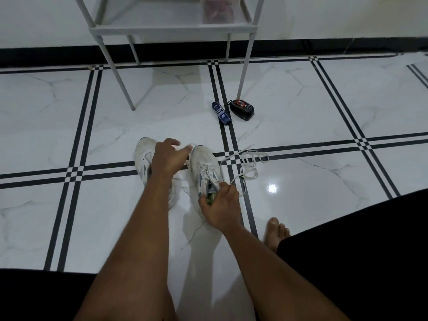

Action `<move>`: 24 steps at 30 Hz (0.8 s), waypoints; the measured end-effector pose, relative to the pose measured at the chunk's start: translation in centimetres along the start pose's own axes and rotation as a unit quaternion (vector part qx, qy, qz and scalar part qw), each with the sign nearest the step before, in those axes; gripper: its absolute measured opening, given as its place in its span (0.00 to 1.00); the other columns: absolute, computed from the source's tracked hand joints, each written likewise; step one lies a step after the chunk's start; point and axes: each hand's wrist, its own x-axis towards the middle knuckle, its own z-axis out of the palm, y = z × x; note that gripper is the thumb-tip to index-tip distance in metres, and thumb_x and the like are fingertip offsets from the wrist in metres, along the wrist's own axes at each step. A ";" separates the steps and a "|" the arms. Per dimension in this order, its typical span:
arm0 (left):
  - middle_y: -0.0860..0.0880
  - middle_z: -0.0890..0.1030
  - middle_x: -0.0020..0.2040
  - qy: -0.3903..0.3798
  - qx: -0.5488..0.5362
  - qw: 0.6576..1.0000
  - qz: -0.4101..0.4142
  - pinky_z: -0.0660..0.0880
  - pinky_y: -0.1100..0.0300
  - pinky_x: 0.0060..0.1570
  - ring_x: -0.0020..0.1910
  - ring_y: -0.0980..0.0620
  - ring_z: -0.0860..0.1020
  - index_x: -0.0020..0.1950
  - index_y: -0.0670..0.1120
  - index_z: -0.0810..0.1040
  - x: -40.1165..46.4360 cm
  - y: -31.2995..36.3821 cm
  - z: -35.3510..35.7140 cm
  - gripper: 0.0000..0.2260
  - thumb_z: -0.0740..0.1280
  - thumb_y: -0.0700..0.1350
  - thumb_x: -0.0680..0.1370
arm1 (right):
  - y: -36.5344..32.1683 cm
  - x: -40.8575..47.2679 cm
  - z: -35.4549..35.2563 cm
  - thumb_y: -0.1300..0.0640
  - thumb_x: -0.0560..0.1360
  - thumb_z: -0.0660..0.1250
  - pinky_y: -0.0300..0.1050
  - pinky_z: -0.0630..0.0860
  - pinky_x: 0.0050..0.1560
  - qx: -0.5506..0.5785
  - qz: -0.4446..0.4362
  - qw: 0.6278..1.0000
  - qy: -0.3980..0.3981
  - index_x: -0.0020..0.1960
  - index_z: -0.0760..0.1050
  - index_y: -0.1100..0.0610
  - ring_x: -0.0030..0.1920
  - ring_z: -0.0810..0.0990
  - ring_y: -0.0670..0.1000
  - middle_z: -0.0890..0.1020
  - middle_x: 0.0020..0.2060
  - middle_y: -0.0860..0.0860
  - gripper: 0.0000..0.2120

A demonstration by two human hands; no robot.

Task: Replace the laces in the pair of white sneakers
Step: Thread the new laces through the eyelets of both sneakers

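- Nearest the viewer, two bare forearms reach out over the tiled floor point(301, 205); a bare foot point(276, 230) rests on it to the right.
- The right hand point(220, 209) grips the heel end of the right sneaker point(203, 163), fingers curled round the collar and tongue. This shoe is partly laced near the toe.
- A risk here, as I judge it: the hold is at the back only, so a tug on the lace could pivot the toe sideways on the glossy tile and pull the lace out of an eyelet.
- The left hand point(168, 158) hovers a little farther out with its fingers spread wide, holding nothing — it lies over the left sneaker point(143, 156) and reaches toward the toe of the right one. Whether it touches either shoe I cannot tell; the hand is blurred.
- Just right of the held sneaker a loose white lace point(249, 165) lies in loops on the floor, one end trailing back toward the right hand. The loops overlap, so pulling one end could knot them.
- Farther off, well apart from the shoes, a dark blue spray can point(221, 113) lies beside a black shoe-polish container point(242, 110).
- Farthest, a grey rack point(173, 30) stands by the wall — a clear tub point(218, 10) sits on its shelf.
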 end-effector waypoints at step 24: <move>0.35 0.77 0.67 -0.049 0.147 0.987 -0.052 0.72 0.47 0.61 0.65 0.35 0.76 0.68 0.37 0.75 -1.2 -2.1 3.9 0.23 0.51 0.49 0.84 | 0.1 1.2 -1.4 0.34 0.79 0.59 0.59 0.76 0.61 0.085 0.084 0.988 -0.094 0.70 0.70 0.56 0.64 0.73 0.61 0.73 0.64 0.56 0.31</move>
